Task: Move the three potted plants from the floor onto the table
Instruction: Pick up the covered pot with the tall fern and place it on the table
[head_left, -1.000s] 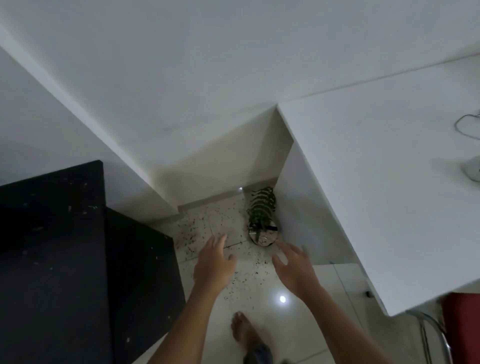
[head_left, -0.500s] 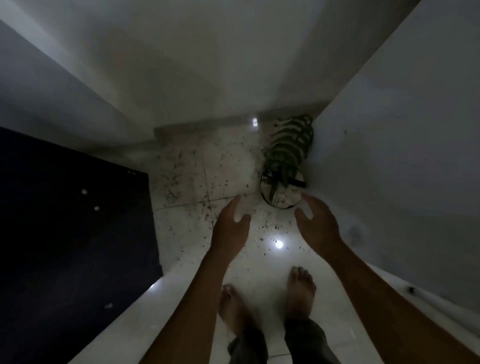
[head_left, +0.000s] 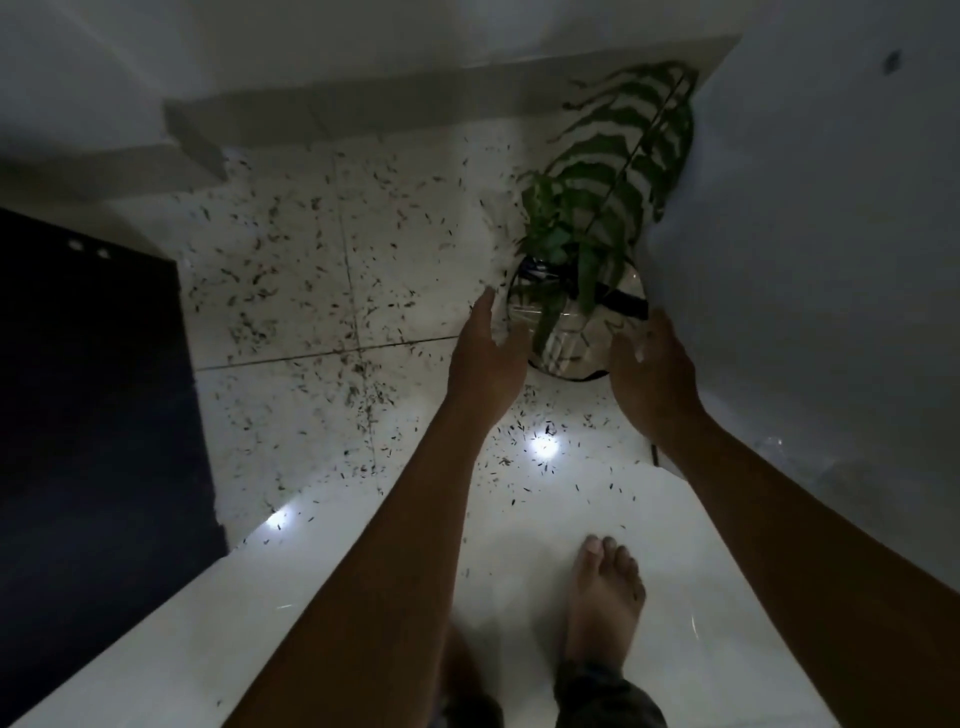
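A potted plant (head_left: 571, 322) stands on the tiled floor against the white table side: a clear round pot with a black rim and long green fern-like leaves (head_left: 618, 171) leaning toward the back wall. My left hand (head_left: 485, 358) is open at the pot's left side, fingers stretched forward. At the pot's right side is my right hand (head_left: 647, 374), also open, palm turned inward. Neither hand clearly grips the pot; the right palm hides the pot's right edge. Only this one plant is in view.
The white side panel of the table (head_left: 810, 260) rises close on the right. A dark cabinet (head_left: 88, 395) fills the left. The speckled floor (head_left: 322, 291) runs to a wall skirting at the back. My bare foot (head_left: 605, 597) is below.
The view has dropped and closed in on the plant. Both hands have moved forward from in front of the pot to either side of it.
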